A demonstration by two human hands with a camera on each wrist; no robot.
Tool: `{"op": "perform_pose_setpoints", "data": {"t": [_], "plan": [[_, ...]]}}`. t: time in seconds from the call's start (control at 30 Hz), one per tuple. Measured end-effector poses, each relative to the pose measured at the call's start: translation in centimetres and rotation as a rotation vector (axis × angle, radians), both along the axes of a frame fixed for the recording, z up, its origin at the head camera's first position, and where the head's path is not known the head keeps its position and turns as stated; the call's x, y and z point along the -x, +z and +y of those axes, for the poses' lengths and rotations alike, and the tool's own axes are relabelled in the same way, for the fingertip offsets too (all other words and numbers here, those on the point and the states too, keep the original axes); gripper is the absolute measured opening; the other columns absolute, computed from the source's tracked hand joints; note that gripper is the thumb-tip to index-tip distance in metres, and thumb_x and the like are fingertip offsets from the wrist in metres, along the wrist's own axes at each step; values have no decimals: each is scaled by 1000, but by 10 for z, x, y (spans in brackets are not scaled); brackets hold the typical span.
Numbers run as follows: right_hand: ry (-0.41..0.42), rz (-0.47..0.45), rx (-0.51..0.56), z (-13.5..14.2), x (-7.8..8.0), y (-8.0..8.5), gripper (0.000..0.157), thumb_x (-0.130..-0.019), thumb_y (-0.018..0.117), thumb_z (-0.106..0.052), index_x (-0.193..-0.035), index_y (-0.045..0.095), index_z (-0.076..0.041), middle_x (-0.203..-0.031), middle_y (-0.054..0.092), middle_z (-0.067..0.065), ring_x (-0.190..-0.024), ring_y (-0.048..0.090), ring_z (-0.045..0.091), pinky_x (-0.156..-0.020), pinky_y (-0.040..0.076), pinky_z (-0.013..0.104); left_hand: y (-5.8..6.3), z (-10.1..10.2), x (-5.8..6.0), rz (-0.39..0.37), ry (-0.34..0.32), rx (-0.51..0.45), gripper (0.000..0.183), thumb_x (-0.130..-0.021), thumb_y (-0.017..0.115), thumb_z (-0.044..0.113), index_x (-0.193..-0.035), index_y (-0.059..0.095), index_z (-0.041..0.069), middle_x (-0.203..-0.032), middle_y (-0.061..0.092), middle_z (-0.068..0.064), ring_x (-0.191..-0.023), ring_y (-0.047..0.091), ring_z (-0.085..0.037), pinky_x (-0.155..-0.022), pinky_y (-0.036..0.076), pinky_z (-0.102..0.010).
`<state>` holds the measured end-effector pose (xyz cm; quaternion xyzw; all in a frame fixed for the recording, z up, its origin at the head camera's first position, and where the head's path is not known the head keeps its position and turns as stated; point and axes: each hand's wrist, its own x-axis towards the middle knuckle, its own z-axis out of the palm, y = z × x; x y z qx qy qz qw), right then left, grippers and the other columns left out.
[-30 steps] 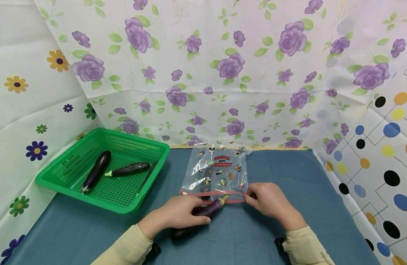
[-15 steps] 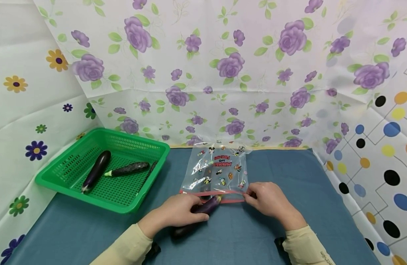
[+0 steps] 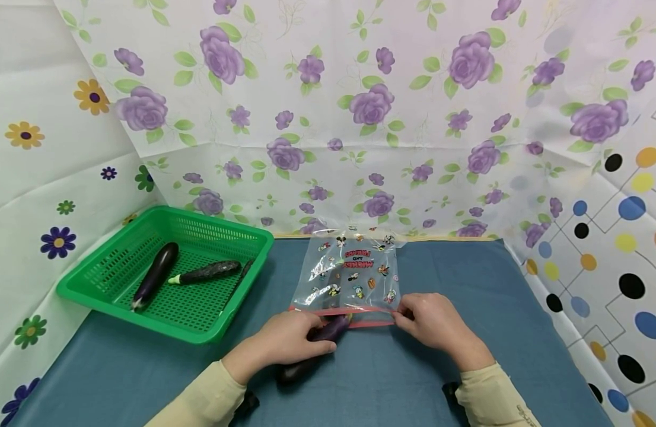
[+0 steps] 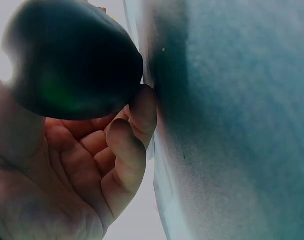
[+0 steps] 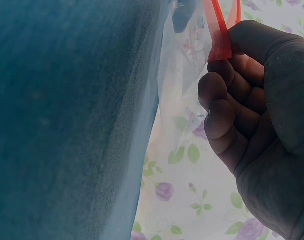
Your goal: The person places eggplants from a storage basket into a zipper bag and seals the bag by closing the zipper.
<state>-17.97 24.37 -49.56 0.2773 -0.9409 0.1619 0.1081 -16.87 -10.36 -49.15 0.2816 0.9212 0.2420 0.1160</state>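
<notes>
My left hand (image 3: pixel 287 339) grips a dark purple eggplant (image 3: pixel 301 371) in the head view. The eggplant's green stem end lies at the bag's mouth, between its two red zip strips. In the left wrist view the eggplant's rounded end (image 4: pixel 72 60) fills the top, with curled fingers (image 4: pixel 124 155) beneath it. A clear zip bag (image 3: pixel 317 284) with cartoon prints lies flat beyond the hands. A dim dark shape shows through its plastic. My right hand (image 3: pixel 437 323) pinches the right corner of the mouth; the right wrist view shows the red strip (image 5: pixel 219 40) between thumb and fingertips.
A green plastic basket (image 3: pixel 200 336) stands at the left. It holds another eggplant (image 3: pixel 156 276), a dark bumpy vegetable with a pale green end (image 3: pixel 207 273), and a dark piece partly hidden by its wall. Blue cloth (image 3: pixel 499 332) covers the table; patterned sheets surround it.
The eggplant's stem end has slid a little left and away from me, into the bag's mouth. My left hand moved slightly with it; the right hand stayed at the bag's corner.
</notes>
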Motion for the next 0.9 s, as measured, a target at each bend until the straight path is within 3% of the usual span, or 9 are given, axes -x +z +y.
{"op": "perform_pose_setpoints", "data": {"t": [0.63, 0.73, 0.9], "plan": [[3, -9, -3, 0, 1, 0, 29, -97, 88, -20, -78, 67, -27, -68, 53, -19, -56, 42, -5, -55, 40, 26, 2, 2, -2, -1, 88, 12, 40, -98, 79, 59, -77, 65, 28, -64, 57, 12, -56, 53, -10, -55, 37, -33], [2, -10, -4, 0, 1, 1, 30, -97, 88, -20, -77, 66, -27, -68, 52, -19, -56, 41, -5, -55, 40, 26, 2, 2, -3, -11, 98, 8, 35, -99, 79, 59, -86, 72, 27, -69, 60, 13, -59, 55, -11, -56, 40, -35], [-1, -15, -5, 0, 0, 2, 29, -97, 88, -20, -78, 67, -26, -68, 53, -18, -56, 42, -4, -55, 40, 26, 3, 3, -3, -30, 114, -11, 37, -100, 78, 57, -116, 81, 24, -83, 67, 16, -66, 58, -10, -60, 46, -37]]}}
